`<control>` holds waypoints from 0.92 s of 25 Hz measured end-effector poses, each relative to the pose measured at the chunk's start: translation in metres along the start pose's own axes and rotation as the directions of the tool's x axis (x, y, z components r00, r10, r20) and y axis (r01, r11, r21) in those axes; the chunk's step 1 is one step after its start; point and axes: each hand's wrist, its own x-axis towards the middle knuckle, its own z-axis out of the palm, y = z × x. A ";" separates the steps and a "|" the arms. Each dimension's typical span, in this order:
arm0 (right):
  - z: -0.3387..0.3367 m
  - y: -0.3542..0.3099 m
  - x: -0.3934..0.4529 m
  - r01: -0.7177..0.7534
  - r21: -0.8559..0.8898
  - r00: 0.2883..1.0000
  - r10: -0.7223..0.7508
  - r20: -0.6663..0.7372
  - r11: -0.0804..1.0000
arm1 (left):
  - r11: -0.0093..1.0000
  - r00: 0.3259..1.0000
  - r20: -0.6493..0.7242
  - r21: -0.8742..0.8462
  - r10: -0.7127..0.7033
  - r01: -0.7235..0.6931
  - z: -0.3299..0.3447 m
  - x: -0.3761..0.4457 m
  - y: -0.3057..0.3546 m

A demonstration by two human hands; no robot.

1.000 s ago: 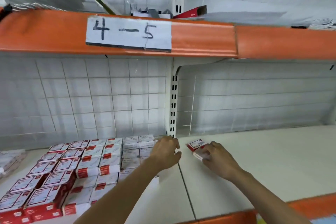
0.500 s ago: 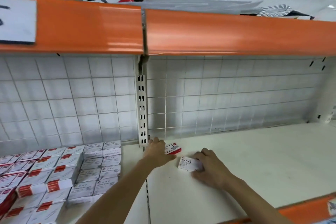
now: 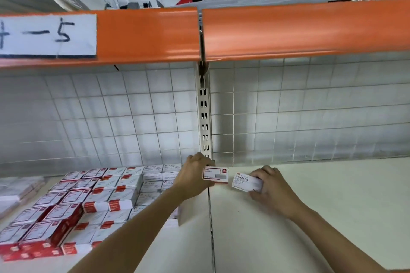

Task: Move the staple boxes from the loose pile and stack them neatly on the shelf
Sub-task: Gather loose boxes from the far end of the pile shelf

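Left hand (image 3: 195, 175) fingers pinch a red-edged staple box (image 3: 215, 175), now lifted off the shelf (image 3: 332, 206); right hand (image 3: 273, 188) grips the "STAPLES" box (image 3: 246, 182) at its 3 o'clock. Stacked boxes (image 3: 88, 201) at 9 o'clock; placement comes next.

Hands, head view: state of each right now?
Left hand: holding a small red-and-white cardboard staple box.
Right hand: holding a small white cardboard box printed STAPLES.

We see stacked boxes (image 3: 93, 201) left on shelf (image 3: 332, 206); two held boxes right of them, before grid (image 3: 310, 117).
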 end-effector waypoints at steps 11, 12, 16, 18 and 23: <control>0.061 -0.149 0.032 0.228 0.113 0.973 -0.231 0.014 0.967 | 0.987 0.981 -0.111 -0.009 -0.159 0.159 -0.108 -0.082 -0.108; 0.068 -0.164 0.034 0.241 0.113 0.970 -0.244 0.014 0.964 | 0.988 0.981 -0.117 -0.003 -0.154 0.154 -0.118 -0.091 -0.119; 0.104 -0.238 0.041 0.290 0.075 0.954 -0.294 0.055 0.954 | 0.980 0.970 -0.141 0.000 -0.197 0.199 -0.165 -0.133 -0.177; 0.122 -0.277 0.045 0.306 0.086 0.949 -0.311 0.048 0.948 | 0.974 0.963 -0.152 0.003 -0.221 0.225 -0.189 -0.154 -0.211; 0.161 -0.350 0.046 0.321 0.084 0.944 -0.326 0.051 0.943 | 0.954 0.936 -0.186 -0.035 -0.299 0.298 -0.226 -0.203 -0.271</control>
